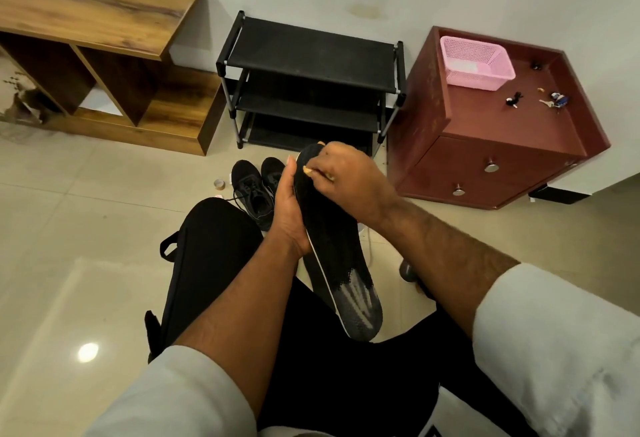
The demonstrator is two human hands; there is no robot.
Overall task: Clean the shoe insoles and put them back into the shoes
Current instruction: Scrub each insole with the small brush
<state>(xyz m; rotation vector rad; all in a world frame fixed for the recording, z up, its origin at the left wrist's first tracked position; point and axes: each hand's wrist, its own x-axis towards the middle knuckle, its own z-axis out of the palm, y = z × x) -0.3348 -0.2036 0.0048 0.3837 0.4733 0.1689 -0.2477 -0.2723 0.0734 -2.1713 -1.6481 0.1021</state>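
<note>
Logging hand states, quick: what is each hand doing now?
Left hand: grips the black insole along its edge.
Right hand: pinches the insole's toe end.

Left hand gripping black insole, right hand pinching its toe, black shoes on floor

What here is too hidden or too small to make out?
- Head view: the insole's far tip, covered by the right hand.
- The right shoe, mostly behind the left hand.
- Small bits on the red cabinet: too tiny to name.
</note>
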